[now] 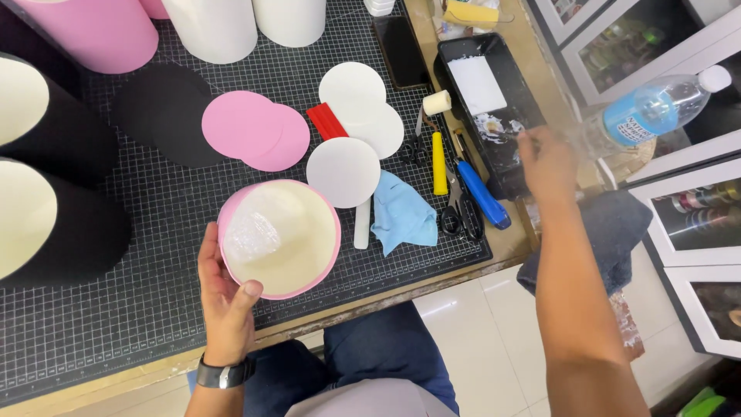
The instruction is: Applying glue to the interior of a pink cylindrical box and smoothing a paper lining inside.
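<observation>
My left hand (pixel 224 297) grips a pink cylinder box (pixel 279 238) by its near rim, tilted so its cream inside faces me; a wet glossy patch shows on the inner wall. My right hand (pixel 546 164) reaches out over the black paint tray (pixel 519 93), blurred, its fingers pinched on a thin handle that dips into the white glue in the tray; the tool's head is hidden. A white disc (pixel 343 171) lies just beyond the pink box.
On the black grid cutting mat (pixel 154 232) lie pink discs (pixel 255 127), black discs (pixel 166 112), more white discs (pixel 363 104), a red strip, a blue cloth (pixel 401 212), a yellow-handled roller (pixel 438 143), scissors, a blue knife. Black cylinders stand left, a water bottle (pixel 656 108) right.
</observation>
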